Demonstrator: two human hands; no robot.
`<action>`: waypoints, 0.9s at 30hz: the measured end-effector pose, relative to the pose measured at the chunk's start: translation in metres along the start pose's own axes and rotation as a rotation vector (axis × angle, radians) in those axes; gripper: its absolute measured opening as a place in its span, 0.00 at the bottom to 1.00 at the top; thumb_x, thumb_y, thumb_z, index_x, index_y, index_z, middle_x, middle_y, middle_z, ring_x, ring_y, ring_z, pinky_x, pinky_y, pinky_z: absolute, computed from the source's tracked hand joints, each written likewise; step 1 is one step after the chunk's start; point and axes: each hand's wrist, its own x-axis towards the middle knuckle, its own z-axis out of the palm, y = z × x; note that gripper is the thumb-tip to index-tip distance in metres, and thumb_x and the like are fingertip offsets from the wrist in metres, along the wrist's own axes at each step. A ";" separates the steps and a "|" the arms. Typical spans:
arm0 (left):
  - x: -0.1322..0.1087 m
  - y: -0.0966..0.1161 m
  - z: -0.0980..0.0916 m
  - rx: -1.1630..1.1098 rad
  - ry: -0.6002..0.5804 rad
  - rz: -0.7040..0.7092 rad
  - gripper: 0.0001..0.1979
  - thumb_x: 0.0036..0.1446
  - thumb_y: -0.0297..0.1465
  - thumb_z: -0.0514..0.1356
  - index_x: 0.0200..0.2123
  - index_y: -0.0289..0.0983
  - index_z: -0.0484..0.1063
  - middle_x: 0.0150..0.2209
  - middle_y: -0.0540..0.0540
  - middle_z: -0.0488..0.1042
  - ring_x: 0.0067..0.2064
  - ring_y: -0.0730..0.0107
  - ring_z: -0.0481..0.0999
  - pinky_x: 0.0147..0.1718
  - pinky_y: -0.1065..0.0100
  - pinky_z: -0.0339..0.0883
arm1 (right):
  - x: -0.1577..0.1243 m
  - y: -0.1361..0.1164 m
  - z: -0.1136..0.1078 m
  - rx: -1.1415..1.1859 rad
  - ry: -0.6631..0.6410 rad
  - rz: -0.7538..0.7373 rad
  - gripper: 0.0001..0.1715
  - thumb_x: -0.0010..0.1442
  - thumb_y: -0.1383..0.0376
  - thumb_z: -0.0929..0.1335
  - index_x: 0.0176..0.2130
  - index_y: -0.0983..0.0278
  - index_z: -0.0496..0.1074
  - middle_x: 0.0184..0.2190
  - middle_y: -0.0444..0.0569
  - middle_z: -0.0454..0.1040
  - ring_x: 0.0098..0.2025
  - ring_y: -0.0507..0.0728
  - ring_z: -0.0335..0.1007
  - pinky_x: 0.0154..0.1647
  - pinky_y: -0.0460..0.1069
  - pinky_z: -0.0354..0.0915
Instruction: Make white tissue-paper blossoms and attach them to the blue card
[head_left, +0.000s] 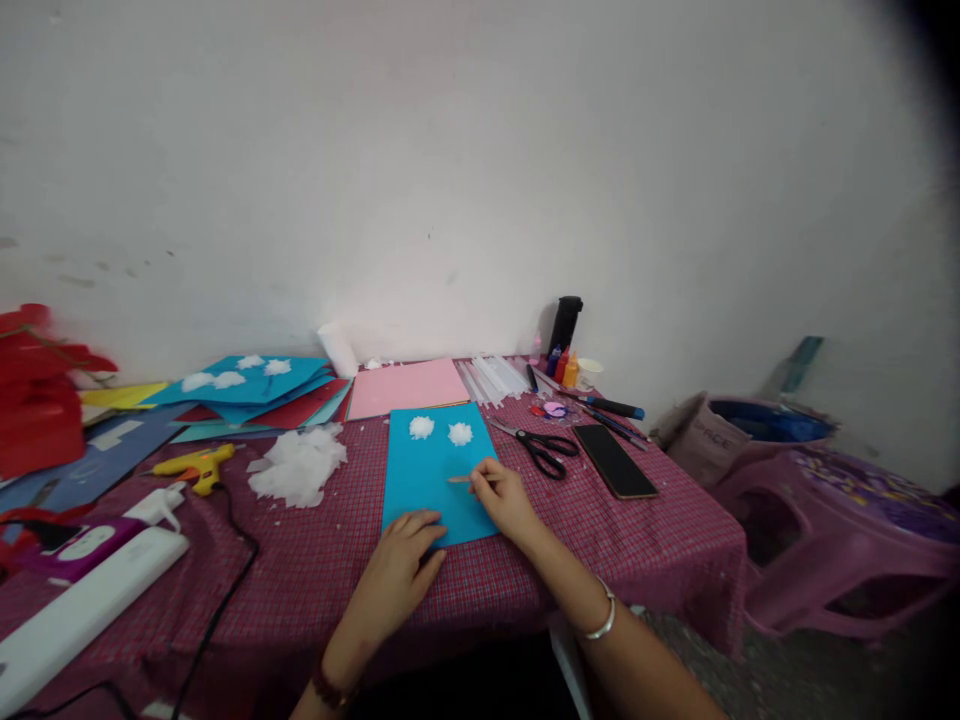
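Note:
A blue sheet of paper (420, 478) lies in front of me with two white fluffy tufts (421, 428) near its far edge. My left hand (405, 562) rests with fingers spread on the sheet's near left corner, holding nothing. Over the right side of the sheet, my right hand (504, 500) pinches a thin pencil-like stick (458, 480), its end pointing left across the paper. Whether the tip touches the sheet I cannot tell. Close by on the right are black-handled scissors (541, 448).
White fluff (300, 466), a yellow glue gun (196, 466) and a white power strip (90, 610) lie to the left. Behind are pink paper (409, 387) and clear glue sticks (495, 378). A phone (613, 460), paint bottles (563, 366) and a stool (847, 550) are rightward.

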 end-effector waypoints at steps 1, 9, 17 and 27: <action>0.000 0.000 0.000 0.000 -0.002 -0.003 0.13 0.62 0.31 0.54 0.48 0.42 0.72 0.54 0.45 0.70 0.56 0.59 0.67 0.57 0.52 0.60 | 0.000 0.000 0.000 -0.001 0.000 -0.001 0.11 0.62 0.62 0.62 0.28 0.61 0.65 0.23 0.44 0.73 0.25 0.53 0.68 0.28 0.46 0.61; 0.000 0.001 -0.001 -0.003 0.002 -0.002 0.13 0.62 0.31 0.54 0.48 0.41 0.72 0.54 0.45 0.71 0.56 0.60 0.67 0.56 0.52 0.61 | 0.000 -0.002 -0.001 -0.007 0.001 -0.003 0.12 0.62 0.62 0.62 0.27 0.61 0.65 0.22 0.43 0.71 0.24 0.53 0.67 0.26 0.45 0.60; -0.001 0.000 0.001 -0.004 0.013 0.005 0.13 0.62 0.31 0.54 0.48 0.42 0.72 0.54 0.45 0.71 0.56 0.59 0.67 0.56 0.52 0.61 | -0.002 -0.003 -0.001 -0.003 -0.009 -0.004 0.11 0.62 0.62 0.62 0.28 0.61 0.65 0.22 0.43 0.71 0.24 0.53 0.67 0.26 0.45 0.60; -0.001 0.001 0.000 0.001 0.025 0.013 0.12 0.62 0.31 0.54 0.47 0.42 0.72 0.53 0.45 0.71 0.56 0.60 0.68 0.56 0.52 0.62 | -0.003 -0.005 -0.001 -0.009 -0.016 -0.002 0.11 0.62 0.62 0.62 0.28 0.62 0.65 0.23 0.43 0.71 0.25 0.53 0.67 0.26 0.45 0.59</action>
